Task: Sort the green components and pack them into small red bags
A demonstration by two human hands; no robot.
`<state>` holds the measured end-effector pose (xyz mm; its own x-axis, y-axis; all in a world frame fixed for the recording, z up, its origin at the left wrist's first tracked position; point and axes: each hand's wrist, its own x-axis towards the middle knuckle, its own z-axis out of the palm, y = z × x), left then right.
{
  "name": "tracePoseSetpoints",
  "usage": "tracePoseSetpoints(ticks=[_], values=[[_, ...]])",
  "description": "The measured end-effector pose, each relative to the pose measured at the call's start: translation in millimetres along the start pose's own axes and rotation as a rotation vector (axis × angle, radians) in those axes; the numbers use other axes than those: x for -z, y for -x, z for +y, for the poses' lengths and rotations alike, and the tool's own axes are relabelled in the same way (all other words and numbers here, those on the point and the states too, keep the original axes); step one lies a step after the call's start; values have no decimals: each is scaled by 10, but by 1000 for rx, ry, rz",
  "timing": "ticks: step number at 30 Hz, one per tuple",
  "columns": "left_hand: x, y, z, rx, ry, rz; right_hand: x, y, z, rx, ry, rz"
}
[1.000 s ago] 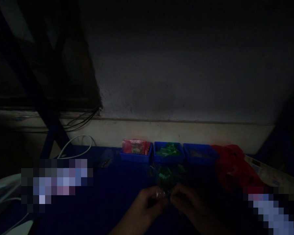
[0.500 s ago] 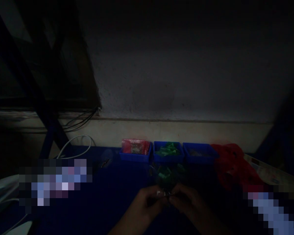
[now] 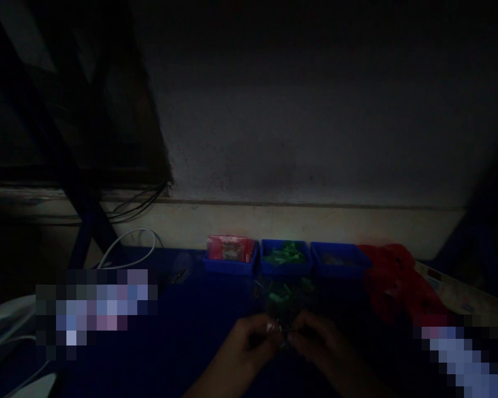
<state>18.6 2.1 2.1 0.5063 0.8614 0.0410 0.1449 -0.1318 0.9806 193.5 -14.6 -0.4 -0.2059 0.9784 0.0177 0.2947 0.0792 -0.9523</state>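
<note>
My left hand (image 3: 253, 341) is closed, thumb and fingers pinching a small shiny clear piece (image 3: 271, 327) that looks like plastic film. Close beside it, my right hand (image 3: 315, 338) is also closed in a pinch, its fingertips at a small dark, thin item between the hands. The dim light hides what that item is. Just beyond the fingertips lie loose green pieces (image 3: 280, 293) on the dark blue tabletop (image 3: 157, 342). Behind them stands a blue tray (image 3: 286, 271) holding several green pieces.
Left of that tray, another blue tray (image 3: 230, 268) holds pink-red packets (image 3: 228, 247). A third blue tray (image 3: 340, 270) has small clear pieces. Red netting-like material (image 3: 394, 276) lies at the right. A white cable (image 3: 126, 232) loops at the left. The wall (image 3: 315, 138) rises behind.
Both hands stay in nearly the same place. The fingertips have shifted slightly around the small items between them, and the view has moved a little.
</note>
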Motion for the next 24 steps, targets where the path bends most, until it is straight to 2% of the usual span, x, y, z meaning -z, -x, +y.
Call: tracePoseSetpoints(ticks=[7, 17, 24], values=[[0, -12, 17, -8, 11, 2, 12, 15, 53, -24, 36, 17], [3, 3, 49, -14, 9, 2, 18, 11, -38, -5, 22, 1], [-2, 3, 49, -27, 28, -7, 9, 3, 33, -9, 37, 28]])
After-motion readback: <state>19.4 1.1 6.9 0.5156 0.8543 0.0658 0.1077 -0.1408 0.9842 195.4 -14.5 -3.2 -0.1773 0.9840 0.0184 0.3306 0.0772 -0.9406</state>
